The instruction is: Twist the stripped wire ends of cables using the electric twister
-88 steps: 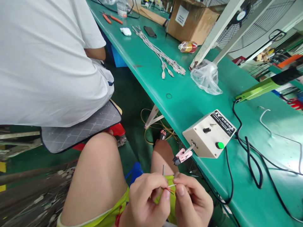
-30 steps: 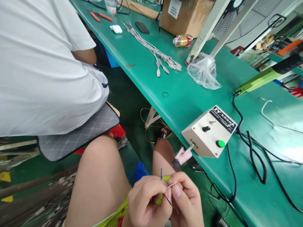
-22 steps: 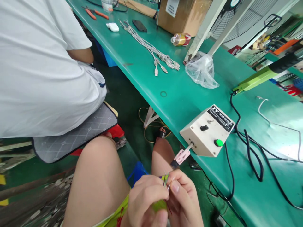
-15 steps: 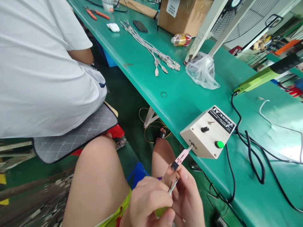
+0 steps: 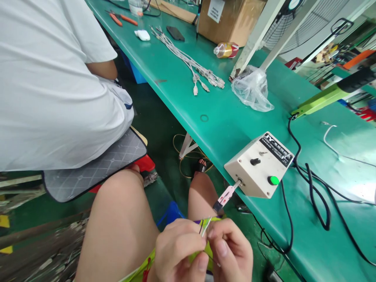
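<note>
My left hand (image 5: 179, 250) is closed in a pinch around thin wires. A white wire (image 5: 206, 226) and a black wire (image 5: 201, 226) stick up from its fingers. Another dark thin wire (image 5: 212, 258) runs low between the hands. Close beside it, my right hand (image 5: 232, 250) has its fingers curled near the wire ends; what lies between its fingertips is hidden. Just above the hands is a pale pink clip (image 5: 225, 197) with a black tip, fixed on a shaft from a beige control box (image 5: 254, 172). The box carries a black knob, a toggle switch and a lit green button.
The box stands at the edge of a green table (image 5: 176, 90). Farther back lie a bundle of white USB cables (image 5: 188, 60), a plastic bag (image 5: 253, 90), a bottle (image 5: 226, 50) and pliers (image 5: 120, 17). Black cord (image 5: 308, 188) loops at right. A person in a white shirt (image 5: 58, 86) sits at left.
My right hand has come down from the clip's black tip to the wires at my left hand. The wires have risen slightly between the hands.
</note>
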A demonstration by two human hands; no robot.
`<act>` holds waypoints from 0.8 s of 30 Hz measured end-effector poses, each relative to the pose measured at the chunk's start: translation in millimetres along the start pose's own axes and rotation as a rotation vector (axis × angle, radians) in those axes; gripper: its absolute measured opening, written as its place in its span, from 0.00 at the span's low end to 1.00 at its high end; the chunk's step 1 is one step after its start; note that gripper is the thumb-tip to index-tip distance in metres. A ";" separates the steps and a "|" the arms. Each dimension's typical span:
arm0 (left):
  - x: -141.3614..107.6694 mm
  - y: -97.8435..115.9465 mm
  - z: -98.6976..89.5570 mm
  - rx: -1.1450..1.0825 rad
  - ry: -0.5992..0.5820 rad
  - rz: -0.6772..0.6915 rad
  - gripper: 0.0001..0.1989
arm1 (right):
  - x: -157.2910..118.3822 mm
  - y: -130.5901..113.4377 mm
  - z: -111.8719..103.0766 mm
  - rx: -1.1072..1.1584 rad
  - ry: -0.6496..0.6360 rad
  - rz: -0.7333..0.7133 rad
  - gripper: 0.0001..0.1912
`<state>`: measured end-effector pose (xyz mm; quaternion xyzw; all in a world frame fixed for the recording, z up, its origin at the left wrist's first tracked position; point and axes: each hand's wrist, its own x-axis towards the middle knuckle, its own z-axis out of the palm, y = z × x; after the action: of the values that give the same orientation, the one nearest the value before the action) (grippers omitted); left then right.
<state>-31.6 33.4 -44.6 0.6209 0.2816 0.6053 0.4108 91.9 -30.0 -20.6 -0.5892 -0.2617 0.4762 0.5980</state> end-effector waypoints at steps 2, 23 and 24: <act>0.4 -0.9 0.6 -0.018 -0.012 0.008 0.05 | 2.8 -6.1 4.0 0.063 -0.045 0.069 0.10; 8.1 4.4 2.5 0.068 0.042 -0.049 0.07 | 8.4 -10.5 16.1 0.077 -0.088 -0.103 0.09; 9.2 4.7 2.5 0.076 0.040 -0.039 0.07 | 9.8 -10.9 16.5 0.066 -0.120 -0.124 0.07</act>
<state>-28.9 38.5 -35.7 0.6181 0.3245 0.5985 0.3929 84.3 -12.3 -9.8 -0.5222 -0.3171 0.4809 0.6289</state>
